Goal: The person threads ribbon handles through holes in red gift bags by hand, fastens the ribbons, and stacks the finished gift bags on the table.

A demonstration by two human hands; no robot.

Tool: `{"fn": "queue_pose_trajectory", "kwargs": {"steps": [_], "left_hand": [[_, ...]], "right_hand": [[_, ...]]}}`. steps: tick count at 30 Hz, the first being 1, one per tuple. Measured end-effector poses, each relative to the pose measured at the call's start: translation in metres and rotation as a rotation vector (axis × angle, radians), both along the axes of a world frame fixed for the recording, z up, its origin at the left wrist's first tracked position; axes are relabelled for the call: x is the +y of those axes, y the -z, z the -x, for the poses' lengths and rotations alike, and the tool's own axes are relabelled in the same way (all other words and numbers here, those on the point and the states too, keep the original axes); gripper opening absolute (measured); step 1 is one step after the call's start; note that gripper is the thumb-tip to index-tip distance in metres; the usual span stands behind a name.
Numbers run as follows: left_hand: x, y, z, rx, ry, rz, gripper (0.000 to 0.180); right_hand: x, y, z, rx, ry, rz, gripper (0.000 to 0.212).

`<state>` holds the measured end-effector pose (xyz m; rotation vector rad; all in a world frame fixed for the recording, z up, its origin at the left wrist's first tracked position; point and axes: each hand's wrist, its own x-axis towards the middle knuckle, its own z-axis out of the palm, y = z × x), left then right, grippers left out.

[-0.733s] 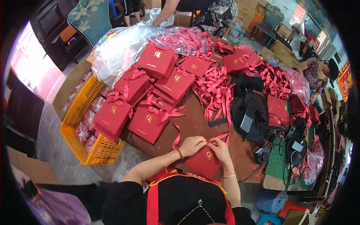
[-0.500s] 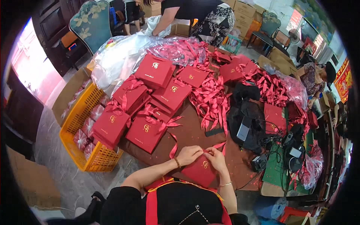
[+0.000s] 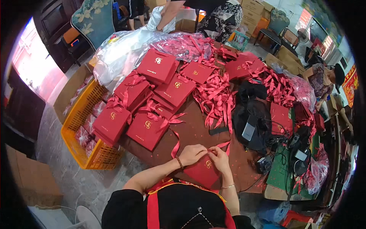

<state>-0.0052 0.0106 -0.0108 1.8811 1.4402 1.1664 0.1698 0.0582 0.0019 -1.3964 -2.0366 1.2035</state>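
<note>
A red paper gift bag (image 3: 201, 173) with a gold emblem lies at the table's near edge, right in front of me. My left hand (image 3: 193, 154) pinches at the bag's upper edge, its fingertips on a red ribbon (image 3: 175, 145) whose loose end trails out to the left. Close beside it my right hand (image 3: 220, 159) is also pinched on the ribbon, and another end sticks out past its fingers. The fingertips of both hands nearly meet; the exact spot they grip is partly hidden. Finished-looking red bags (image 3: 148, 130) with ribbon bows lie just beyond my left hand.
Loose red ribbons (image 3: 216, 99) are heaped mid-table. Black bags and a phone-like device (image 3: 249, 128) lie right, near cables and a green board (image 3: 279, 175). A yellow crate (image 3: 85, 158) of wrapped red items stands left. Another person (image 3: 219, 23) leans over plastic sheeting (image 3: 126, 51) at the far side.
My hands have stayed pinched on the ribbon with only slight finger movement. The view has shifted a little. The far person's arm has moved slightly over the plastic.
</note>
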Motion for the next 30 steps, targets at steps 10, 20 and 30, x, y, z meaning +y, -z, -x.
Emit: {"fn": "queue_pose_trajectory", "kwargs": {"steps": [10, 20, 30], "left_hand": [[-0.001, 0.005, 0.001, 0.033, 0.002, 0.024, 0.017], [-0.001, 0.01, -0.001, -0.025, 0.014, -0.01, 0.018], [0.0, 0.007, -0.002, -0.029, -0.029, -0.02, 0.015]], "right_hand": [[0.001, -0.004, 0.004, -0.023, 0.005, -0.013, 0.023], [-0.002, -0.003, 0.002, -0.049, 0.017, 0.01, 0.024], [0.001, 0.0, 0.002, -0.021, 0.02, -0.015, 0.025]]}}
